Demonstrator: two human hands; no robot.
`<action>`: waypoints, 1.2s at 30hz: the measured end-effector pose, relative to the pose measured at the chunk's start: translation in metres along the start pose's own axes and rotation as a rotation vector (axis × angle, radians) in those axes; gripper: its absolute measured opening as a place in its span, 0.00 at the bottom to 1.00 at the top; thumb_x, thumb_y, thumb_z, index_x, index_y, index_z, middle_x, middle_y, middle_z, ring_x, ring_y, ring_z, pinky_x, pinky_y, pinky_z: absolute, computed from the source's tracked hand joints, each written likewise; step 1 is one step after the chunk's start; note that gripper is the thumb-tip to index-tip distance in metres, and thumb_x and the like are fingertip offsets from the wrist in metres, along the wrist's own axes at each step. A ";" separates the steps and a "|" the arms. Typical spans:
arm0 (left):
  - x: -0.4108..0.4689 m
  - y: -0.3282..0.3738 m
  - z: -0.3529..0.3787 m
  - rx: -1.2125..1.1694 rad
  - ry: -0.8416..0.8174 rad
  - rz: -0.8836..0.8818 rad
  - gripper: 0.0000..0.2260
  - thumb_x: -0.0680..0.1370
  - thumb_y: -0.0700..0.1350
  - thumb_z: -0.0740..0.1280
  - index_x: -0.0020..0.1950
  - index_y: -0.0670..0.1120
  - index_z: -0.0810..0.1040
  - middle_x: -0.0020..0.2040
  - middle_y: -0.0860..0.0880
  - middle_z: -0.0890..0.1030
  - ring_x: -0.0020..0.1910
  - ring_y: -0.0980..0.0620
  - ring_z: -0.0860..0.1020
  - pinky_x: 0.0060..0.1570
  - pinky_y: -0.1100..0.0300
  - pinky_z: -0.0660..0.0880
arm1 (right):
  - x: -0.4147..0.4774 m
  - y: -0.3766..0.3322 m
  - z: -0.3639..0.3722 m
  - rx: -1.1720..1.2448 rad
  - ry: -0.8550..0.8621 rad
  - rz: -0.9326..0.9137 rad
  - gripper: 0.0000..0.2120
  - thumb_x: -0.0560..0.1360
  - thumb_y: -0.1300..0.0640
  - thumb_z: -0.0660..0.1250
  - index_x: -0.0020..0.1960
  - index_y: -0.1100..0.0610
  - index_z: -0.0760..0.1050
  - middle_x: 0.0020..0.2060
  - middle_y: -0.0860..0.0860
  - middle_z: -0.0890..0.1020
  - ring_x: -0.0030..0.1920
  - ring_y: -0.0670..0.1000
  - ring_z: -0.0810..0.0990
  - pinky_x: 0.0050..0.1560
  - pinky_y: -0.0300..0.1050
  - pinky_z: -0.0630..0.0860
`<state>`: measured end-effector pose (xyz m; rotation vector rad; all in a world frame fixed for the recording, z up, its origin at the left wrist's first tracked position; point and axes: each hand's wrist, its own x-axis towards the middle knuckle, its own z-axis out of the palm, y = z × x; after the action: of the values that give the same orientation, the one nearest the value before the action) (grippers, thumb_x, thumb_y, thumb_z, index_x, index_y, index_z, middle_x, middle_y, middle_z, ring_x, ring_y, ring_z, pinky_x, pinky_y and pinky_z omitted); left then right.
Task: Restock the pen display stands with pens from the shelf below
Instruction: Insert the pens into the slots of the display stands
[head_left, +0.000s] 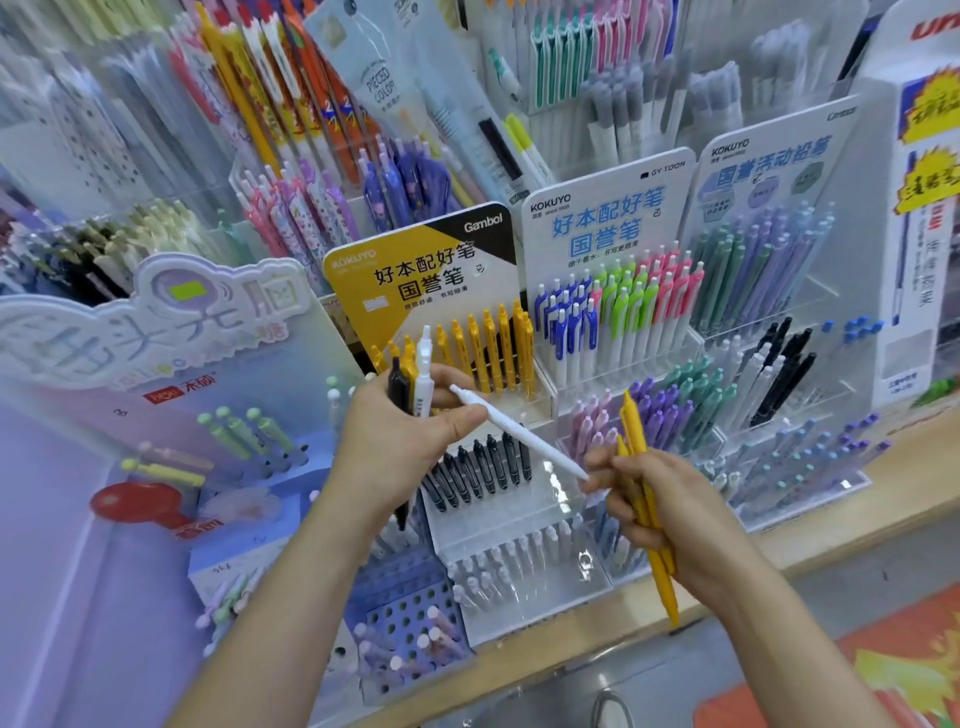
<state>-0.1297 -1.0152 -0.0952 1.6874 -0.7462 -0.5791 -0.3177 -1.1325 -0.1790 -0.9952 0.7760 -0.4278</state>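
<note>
Several pens (423, 364) gripped in left hand (400, 436), yellow pens (636, 431) in right hand (670, 499); sorting, next slotting into matching display stand (415, 280).

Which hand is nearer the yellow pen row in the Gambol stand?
Left. The left hand is just below the yellow pen row; the right hand is lower and further right, gripping loose yellow pens.

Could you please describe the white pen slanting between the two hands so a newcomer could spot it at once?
Find the yellow-and-black Gambol sign; the two hands are just below it. The left hand holds a few upright pens, the right hand a bunch of yellow pens. The white pen is the only one that slants across the gap, reaching from one hand to the other.
</note>
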 end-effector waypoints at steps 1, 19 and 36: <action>-0.005 -0.002 -0.003 0.033 0.007 0.010 0.06 0.70 0.33 0.74 0.45 0.40 0.81 0.33 0.51 0.83 0.24 0.60 0.74 0.26 0.69 0.70 | -0.001 0.001 -0.003 0.012 0.039 -0.015 0.11 0.80 0.64 0.58 0.51 0.65 0.79 0.36 0.56 0.79 0.28 0.47 0.67 0.20 0.35 0.58; -0.051 -0.113 0.026 0.758 -0.223 0.093 0.09 0.76 0.53 0.70 0.44 0.50 0.74 0.28 0.56 0.70 0.30 0.53 0.70 0.30 0.60 0.62 | -0.038 0.037 -0.018 0.240 0.277 -0.101 0.11 0.83 0.56 0.57 0.56 0.57 0.77 0.28 0.50 0.68 0.26 0.46 0.61 0.20 0.35 0.56; -0.045 -0.143 0.031 0.976 -0.415 0.155 0.08 0.79 0.53 0.64 0.42 0.52 0.72 0.35 0.53 0.74 0.39 0.49 0.75 0.37 0.56 0.72 | -0.050 0.038 -0.011 0.194 0.197 -0.089 0.13 0.81 0.64 0.58 0.53 0.65 0.81 0.30 0.52 0.73 0.30 0.48 0.70 0.24 0.37 0.65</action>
<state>-0.1572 -0.9808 -0.2421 2.3797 -1.6251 -0.4828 -0.3596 -1.0880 -0.1969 -0.8162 0.8510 -0.6727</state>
